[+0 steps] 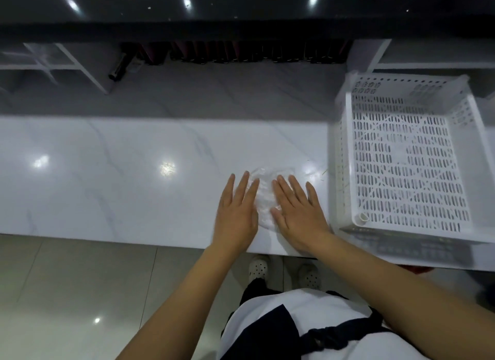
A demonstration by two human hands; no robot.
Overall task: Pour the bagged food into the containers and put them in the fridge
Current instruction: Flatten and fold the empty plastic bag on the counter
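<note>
A clear, crumpled plastic bag (pixel 265 196) lies flat on the white marble counter (pixel 134 172), near its front edge. My left hand (pixel 237 212) presses on the bag's left side with straight fingers. My right hand (pixel 297 212) presses flat on its right side. The bag looks empty, and most of it is hidden under my palms. No food or container shows in view.
A white perforated plastic basket (pixel 345 158) stands at the right end of the counter, with nothing in it. Behind the counter runs a lower grey shelf (pixel 214 91) with dark bottles (pixel 241 52) along the back. White frames (pixel 67 62) stand at the far left.
</note>
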